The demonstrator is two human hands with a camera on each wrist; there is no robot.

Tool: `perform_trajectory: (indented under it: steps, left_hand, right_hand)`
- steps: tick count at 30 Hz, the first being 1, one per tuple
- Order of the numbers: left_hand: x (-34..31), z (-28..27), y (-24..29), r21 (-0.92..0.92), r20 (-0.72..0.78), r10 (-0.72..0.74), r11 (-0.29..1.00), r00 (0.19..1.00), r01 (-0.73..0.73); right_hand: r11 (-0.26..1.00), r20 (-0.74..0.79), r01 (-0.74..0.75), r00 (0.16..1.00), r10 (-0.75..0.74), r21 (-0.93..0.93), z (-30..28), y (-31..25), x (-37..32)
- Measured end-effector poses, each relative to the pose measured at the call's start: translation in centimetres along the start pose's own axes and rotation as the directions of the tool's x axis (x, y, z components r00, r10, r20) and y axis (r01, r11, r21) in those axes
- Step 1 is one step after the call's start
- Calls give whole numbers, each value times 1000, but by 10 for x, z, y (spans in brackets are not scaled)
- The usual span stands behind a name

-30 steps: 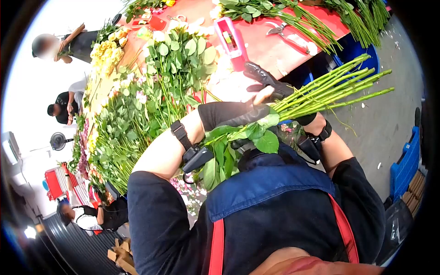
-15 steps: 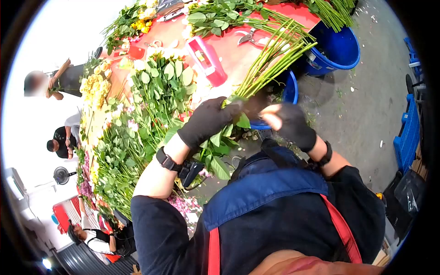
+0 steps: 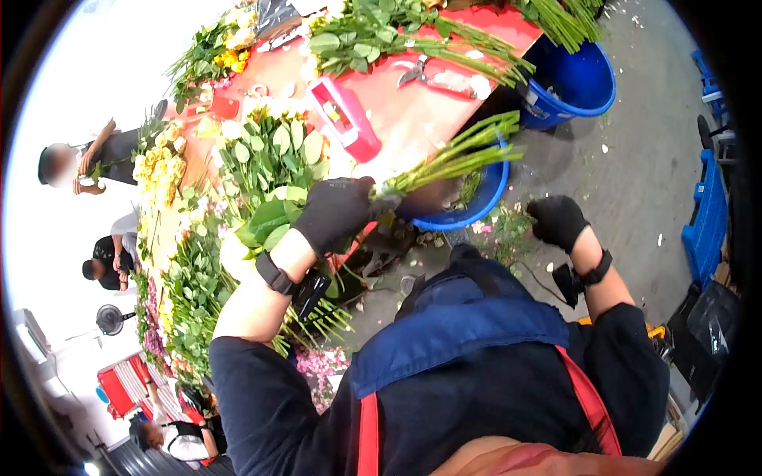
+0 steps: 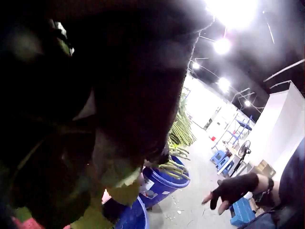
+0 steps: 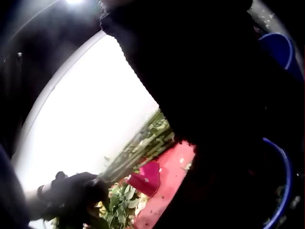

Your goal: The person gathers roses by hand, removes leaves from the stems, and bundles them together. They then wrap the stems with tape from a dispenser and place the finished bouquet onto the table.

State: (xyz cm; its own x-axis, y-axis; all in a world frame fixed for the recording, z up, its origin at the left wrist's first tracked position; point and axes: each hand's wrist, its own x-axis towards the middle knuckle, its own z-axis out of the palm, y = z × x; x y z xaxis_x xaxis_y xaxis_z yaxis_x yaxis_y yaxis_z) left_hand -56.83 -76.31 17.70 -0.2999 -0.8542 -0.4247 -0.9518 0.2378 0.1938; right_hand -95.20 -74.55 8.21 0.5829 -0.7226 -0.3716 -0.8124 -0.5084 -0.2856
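In the head view the left hand [image 3: 337, 213], in a black glove, grips a bundle of green stems [image 3: 460, 159] over the table's near edge. The cut ends point right, and large leaves [image 3: 272, 222] show on the other side of the fist. The gloved right hand [image 3: 559, 223] is apart from the bundle, over the floor on the right, and holds nothing visible. In the left wrist view the right hand [image 4: 233, 192] has its fingers loosely extended. The right wrist view shows the left hand [image 5: 81, 195] round the stems [image 5: 138, 151].
A pink tape dispenser [image 3: 347, 120] and pruning shears [image 3: 444, 80] lie on the red table [image 3: 397, 111]. Flower bunches [image 3: 190, 278] line its left side. Blue buckets [image 3: 578, 83] stand by its right edge. Other people [image 3: 103, 262] are at the far left.
The right hand has come away from the bundle and moved right and down. The left hand, still gripping the stems, has moved left, and the stem ends have swung lower.
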Motion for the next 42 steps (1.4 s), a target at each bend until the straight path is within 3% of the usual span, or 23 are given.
perform_trajectory:
  steps: [2, 5, 8, 10, 11, 12, 14, 15, 18, 19, 20, 22, 24, 28, 30, 32, 33, 34, 35, 36, 38, 40, 42]
  left_hand:
    - [13, -4, -2, 56, 49, 81, 995, 996, -84]
    - [36, -16, 2, 163, 30, 269, 949, 963, -270]
    - [81, -61, 11, 220, 104, 333, 911, 937, -348]
    - [101, -101, 21, 497, -34, 286, 836, 958, -232]
    - [112, -109, 13, 601, -378, 473, 779, 796, -178]
    - [117, -113, 6, 677, -616, 621, 732, 485, -76]
    - [96, -135, 20, 539, -746, 495, 842, 445, -33]
    - [90, -132, 19, 413, -818, 450, 893, 359, -180]
    - [49, -98, 13, 121, -855, 248, 949, 455, -291]
    - [35, -79, 5, 90, -853, 200, 966, 482, -242]
    - [22, -56, -6, 58, -849, 148, 980, 507, -189]
    - [-8, -8, -29, -137, -789, -62, 988, 612, -77]
    - [-43, 43, -53, -341, -753, -305, 939, 583, 51]
    - [-129, 121, -81, -675, -552, -719, 683, 423, 279]
    - [-163, 160, -97, -743, -452, -841, 539, 296, 398]
    - [-182, 172, -104, -791, -336, -912, 409, 237, 454]
    - [-188, 174, -108, -738, -410, -887, 459, 211, 494]
    - [-190, 173, -113, -678, -486, -853, 506, 191, 534]
    - [-190, 174, -120, -609, -562, -807, 550, 179, 571]
    - [-188, 177, -129, -607, -570, -805, 546, 162, 578]
    - [-178, 172, -147, -624, -505, -847, 491, 166, 608]
    - [-175, 147, -164, -713, -165, -920, 360, 354, 602]
    - [-166, 161, -194, -642, -142, -854, 464, 500, 610]
  right_hand:
    - [974, -257, 80, 966, -23, 213, -24, -16, -5]
    - [980, -609, 145, 769, -197, -134, -77, -50, 25]
    - [997, -494, 66, 866, -83, -50, -50, -27, 73]
    - [979, -696, 201, 705, -138, 10, -56, -4, 108]
    - [979, -724, 198, 681, -108, 41, -64, 4, 126]
    - [978, -748, 196, 659, -74, 75, -71, 13, 145]
    - [969, -681, 143, 731, 32, 199, -92, 33, 183]
    - [937, -689, 228, 724, 17, 263, -100, 39, 200]
    - [872, -611, 293, 791, 9, 392, -105, 77, 267]
    - [906, -704, 384, 693, -157, 176, -95, 103, 293]
    - [751, -503, 352, 864, -30, 560, -99, 104, 304]
    - [838, -494, 323, 866, -75, 439, -88, 126, 325]
    - [981, -544, 117, 839, -13, 157, -70, 140, 333]
    - [922, -683, -116, 707, -184, -368, -111, 13, 280]
    - [936, -749, 126, 568, -340, -329, -103, -31, 270]
    - [860, -626, 337, 780, -26, 383, -51, -73, 258]
    - [551, -389, 298, 920, 53, 780, -37, -131, 238]
    - [479, -470, 517, 853, -225, 709, -17, -175, 231]
    - [589, -180, 331, 936, -302, 737, -1, -203, 228]
    - [522, -295, 517, 842, -451, 678, 12, -243, 227]
    - [475, -194, 441, 854, -483, 761, 24, -304, 234]
    - [520, -60, 268, 922, -382, 811, 25, -356, 249]
    - [690, -177, 408, 907, -383, 597, 31, -387, 280]
